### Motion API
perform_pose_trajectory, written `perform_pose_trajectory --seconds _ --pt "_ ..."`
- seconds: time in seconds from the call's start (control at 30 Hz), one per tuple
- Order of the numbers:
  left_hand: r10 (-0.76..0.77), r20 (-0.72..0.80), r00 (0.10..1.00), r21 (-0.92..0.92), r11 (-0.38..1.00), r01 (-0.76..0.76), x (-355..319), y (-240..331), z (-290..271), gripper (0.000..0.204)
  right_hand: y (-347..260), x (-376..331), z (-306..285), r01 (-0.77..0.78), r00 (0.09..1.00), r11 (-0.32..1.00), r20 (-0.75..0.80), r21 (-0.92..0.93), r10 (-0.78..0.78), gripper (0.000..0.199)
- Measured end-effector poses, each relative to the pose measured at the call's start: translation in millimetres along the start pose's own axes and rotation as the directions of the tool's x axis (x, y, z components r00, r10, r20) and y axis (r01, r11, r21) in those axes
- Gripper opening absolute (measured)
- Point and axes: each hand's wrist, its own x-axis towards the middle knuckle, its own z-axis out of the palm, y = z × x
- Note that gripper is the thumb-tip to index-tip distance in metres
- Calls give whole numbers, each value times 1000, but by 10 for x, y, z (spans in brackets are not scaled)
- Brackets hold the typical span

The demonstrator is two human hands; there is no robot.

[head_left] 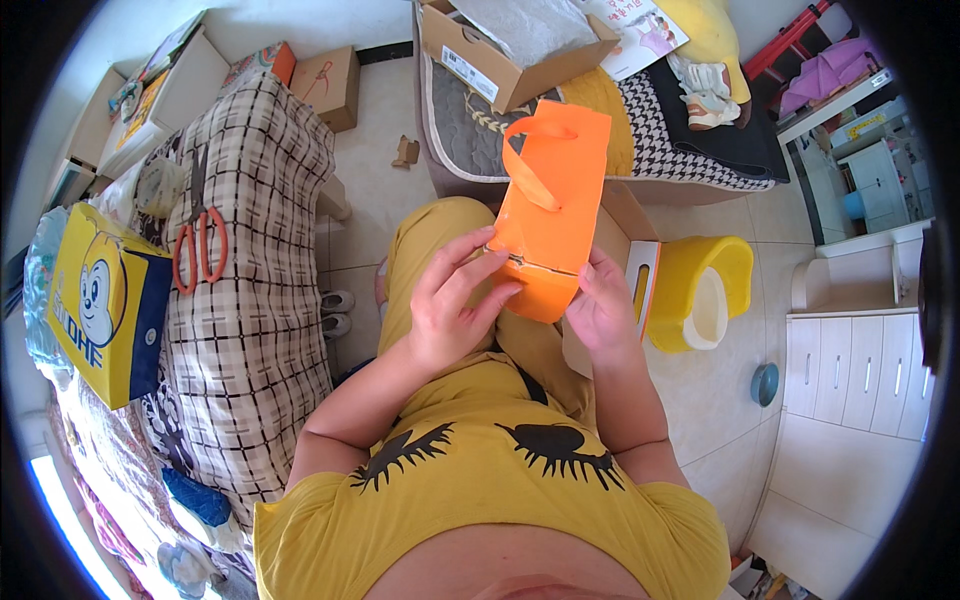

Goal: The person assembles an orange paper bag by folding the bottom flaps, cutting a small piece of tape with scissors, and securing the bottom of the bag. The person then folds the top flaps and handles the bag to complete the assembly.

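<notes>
Over my lap I hold an orange paper bag [580, 190] with an orange ribbon handle [527, 172] looped on its upper part. Its lower end, nearest me, has a fold with a dark, worn-looking gap along it. My left hand [447, 302] pinches the left edge by this fold, fingertips on the paper and thumb just below. My right hand [607, 303] grips the opposite edge, its thumb on the front and its other fingers partly hidden. The inside of the bag is not visible. Behind it, partly covered, is an open cardboard box [617, 215].
At left, red-handled scissors [200, 250] and a yellow-blue box [110, 300] lie on a checked cloth [262, 200]. Ahead, a cardboard box [510, 75] and white shoes [705, 90] rest on a bed. To the right stand a yellow potty [728, 262] and white drawers [860, 370].
</notes>
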Motion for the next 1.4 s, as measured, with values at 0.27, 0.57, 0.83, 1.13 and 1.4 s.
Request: perform_pose_trajectory --seconds 0.27,0.57,0.83,1.13,1.4 --pt "-16 -33 999 27 999 16 -33 -18 25 41 -19 45 -51 -50 999 999 6 18 50 44" --pt "-58 -51 997 35 998 59 -24 15 37 41 -13 103 -92 -99 995 993 -24 65 101 33" --pt "-149 -7 989 12 989 149 -16 53 3 30 25 88 -203 -127 991 992 -36 18 128 22" --pt "-207 18 978 -3 978 207 -21 -20 -55 27 -199 2 63 208 977 683 178 -700 -115 23" --pt "-242 39 970 -53 968 243 -20 -54 -69 28 -305 26 84 345 933 471 350 -812 -79 28"
